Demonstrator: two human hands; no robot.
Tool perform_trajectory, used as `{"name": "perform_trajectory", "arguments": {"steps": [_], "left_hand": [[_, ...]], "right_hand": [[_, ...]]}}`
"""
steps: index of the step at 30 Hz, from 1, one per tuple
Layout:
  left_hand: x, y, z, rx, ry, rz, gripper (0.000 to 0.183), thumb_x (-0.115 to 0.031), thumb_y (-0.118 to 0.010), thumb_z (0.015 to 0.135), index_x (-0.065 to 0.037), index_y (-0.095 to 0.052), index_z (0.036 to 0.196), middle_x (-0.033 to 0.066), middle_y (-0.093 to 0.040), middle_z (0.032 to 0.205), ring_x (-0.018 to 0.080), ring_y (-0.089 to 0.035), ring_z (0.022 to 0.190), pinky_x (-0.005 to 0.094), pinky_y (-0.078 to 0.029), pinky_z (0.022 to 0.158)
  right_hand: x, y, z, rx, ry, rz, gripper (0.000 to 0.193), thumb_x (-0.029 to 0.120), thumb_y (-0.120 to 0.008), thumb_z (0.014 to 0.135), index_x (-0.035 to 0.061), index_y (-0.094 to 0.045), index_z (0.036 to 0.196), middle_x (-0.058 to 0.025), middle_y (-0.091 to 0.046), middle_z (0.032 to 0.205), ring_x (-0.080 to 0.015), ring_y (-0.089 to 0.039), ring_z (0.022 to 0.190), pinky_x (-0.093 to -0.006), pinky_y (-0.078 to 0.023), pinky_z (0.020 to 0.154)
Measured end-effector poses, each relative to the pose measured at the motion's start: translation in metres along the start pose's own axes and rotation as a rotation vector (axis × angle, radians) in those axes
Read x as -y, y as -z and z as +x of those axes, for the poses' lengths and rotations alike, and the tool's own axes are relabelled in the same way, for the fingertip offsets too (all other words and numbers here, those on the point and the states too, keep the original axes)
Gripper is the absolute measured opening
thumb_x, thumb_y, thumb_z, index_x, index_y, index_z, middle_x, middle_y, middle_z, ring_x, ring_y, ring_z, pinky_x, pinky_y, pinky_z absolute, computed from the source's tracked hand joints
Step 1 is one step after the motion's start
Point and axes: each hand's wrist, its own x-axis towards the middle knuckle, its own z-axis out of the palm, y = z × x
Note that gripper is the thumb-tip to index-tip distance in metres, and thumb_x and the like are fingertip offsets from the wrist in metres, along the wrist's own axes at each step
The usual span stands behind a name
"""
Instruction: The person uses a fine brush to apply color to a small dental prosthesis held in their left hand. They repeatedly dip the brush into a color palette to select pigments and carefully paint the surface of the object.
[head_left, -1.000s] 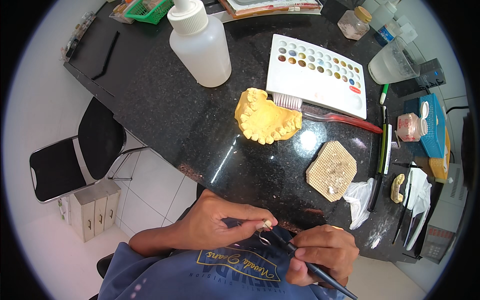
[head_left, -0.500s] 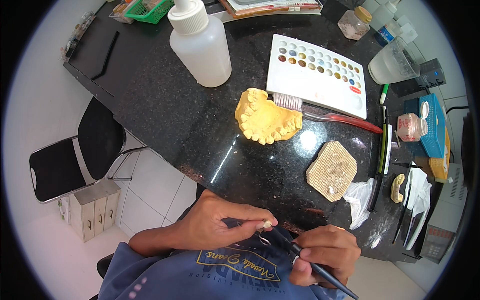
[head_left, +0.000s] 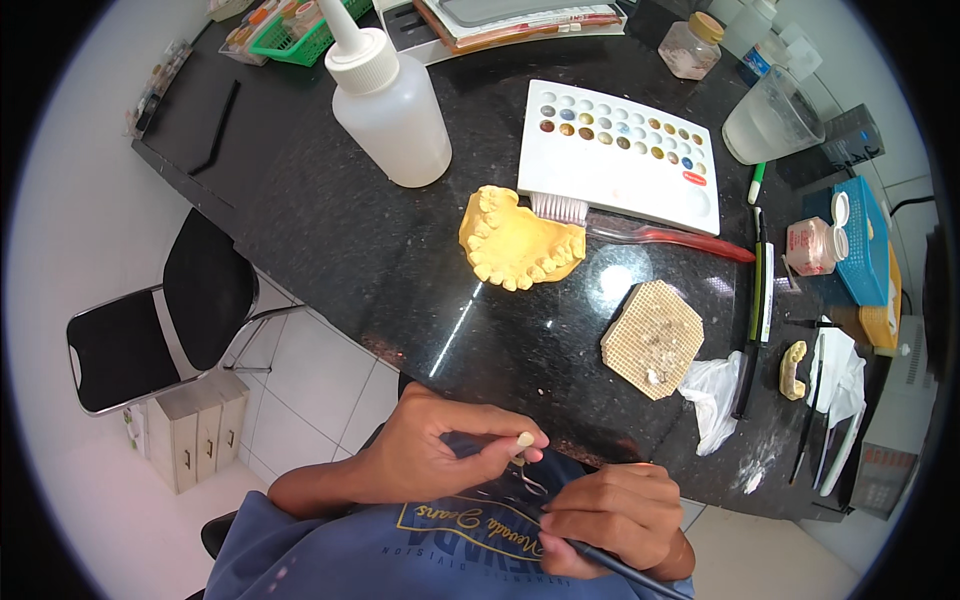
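Black speckled stone bench (head_left: 380, 270), curved front edge, seen from above.

Hands, low centre, close to chest, just off bench edge:
- L hand (head_left: 440, 455): fingers pinched together on thin metal clamp tool (head_left: 528, 478); small pale tooth-shaped piece (head_left: 524, 439) sits at thumb/forefinger tips. Whether piece is gripped by tool or by fingertips – cannot tell.
- R hand (head_left: 610, 515): fingers closed around thin dark brush handle (head_left: 625, 565), pen-style; handle runs down-right past wrist, tip end points toward pale piece. Tip itself too small to make out.
- Hands near each other, not touching.

On bench:
- Yellow plaster dental cast (head_left: 515, 245), centre, teeth row facing front edge.
- White squeeze bottle w/ nozzle (head_left: 390, 110), behind-left of cast.
- White palette tray (head_left: 620, 155), round wells w/ brown/grey shades, behind-right of cast.
- Toothbrush, red handle (head_left: 660, 237), bristle head just beside cast, lying along palette's front edge.
- Tan honeycomb firing tray (head_left: 652, 338), right of centre, small pale bits on it.
- Crumpled white tissue (head_left: 715, 395), touching honeycomb tray's right corner.
- Clear plastic cup (head_left: 770, 120), far right rear.
- Small lidded jar (head_left: 692, 45), rear.
- Green basket (head_left: 300, 35), rear left.

Off bench: black chair (head_left: 150, 320), left, on white tile floor.
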Motion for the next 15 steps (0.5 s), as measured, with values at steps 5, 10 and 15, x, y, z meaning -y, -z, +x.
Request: {"name": "perform_trajectory", "arguments": {"steps": [5, 10, 15], "left_hand": [[-0.004, -0.001, 0.001, 0.010, 0.015, -0.001, 0.018, 0.001, -0.063, 0.088, 0.005, -0.069, 0.104, 0.0166, -0.072, 0.099, 0.0198, -0.071, 0.090, 0.0276, -0.057, 0.081], [-0.003, -0.001, 0.000, -0.002, -0.003, 0.057, 0.018, 0.001, -0.064, 0.087, 0.005, -0.069, 0.104, 0.0162, -0.072, 0.098, 0.0191, -0.071, 0.090, 0.0269, -0.057, 0.081], [-0.003, -0.004, 0.000, -0.050, -0.053, 0.098, 0.016, -0.001, -0.063, 0.087, 0.002, -0.071, 0.100, 0.0141, -0.073, 0.091, 0.0186, -0.072, 0.084, 0.0257, -0.057, 0.076]], "right_hand": [[0.006, 0.013, -0.009, -0.143, -0.050, 0.076, 0.018, 0.006, -0.076, 0.071, 0.0043, -0.068, 0.088, -0.0086, -0.064, 0.074, -0.0193, -0.065, 0.060, -0.0263, -0.053, 0.051], [0.004, 0.013, -0.004, -0.253, -0.058, 0.079, 0.014, 0.001, -0.070, 0.074, 0.0022, -0.067, 0.087, -0.0112, -0.060, 0.078, -0.0213, -0.064, 0.058, -0.0289, -0.054, 0.056], [0.004, 0.004, 0.001, -0.324, -0.072, 0.086, 0.017, 0.003, -0.074, 0.072, 0.0006, -0.063, 0.086, -0.0125, -0.063, 0.077, -0.0227, -0.068, 0.062, -0.0294, -0.056, 0.056]]}}
